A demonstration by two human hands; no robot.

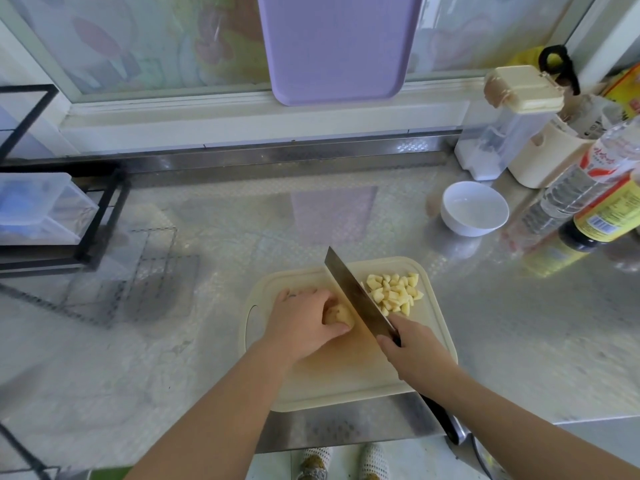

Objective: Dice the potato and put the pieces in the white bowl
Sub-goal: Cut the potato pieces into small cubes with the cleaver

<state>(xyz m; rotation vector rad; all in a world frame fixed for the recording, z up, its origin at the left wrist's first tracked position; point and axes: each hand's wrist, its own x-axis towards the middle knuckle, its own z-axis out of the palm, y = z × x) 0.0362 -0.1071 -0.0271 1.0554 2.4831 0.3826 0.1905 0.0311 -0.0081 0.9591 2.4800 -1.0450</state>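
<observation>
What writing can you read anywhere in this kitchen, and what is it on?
Nothing can be quoted with confidence.
On the clear bottle: red-and-white label, Chinese characters, too blurred.
On the dark sauce bottle: yellow label, print too small.
On the yellow package: red print, blurred and cut off.

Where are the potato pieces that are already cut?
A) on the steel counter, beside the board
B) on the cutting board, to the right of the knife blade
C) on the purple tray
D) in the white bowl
B: the diced pieces lie in a heap on the cutting board, right of the knife blade, and the white bowl shows none inside.
</observation>
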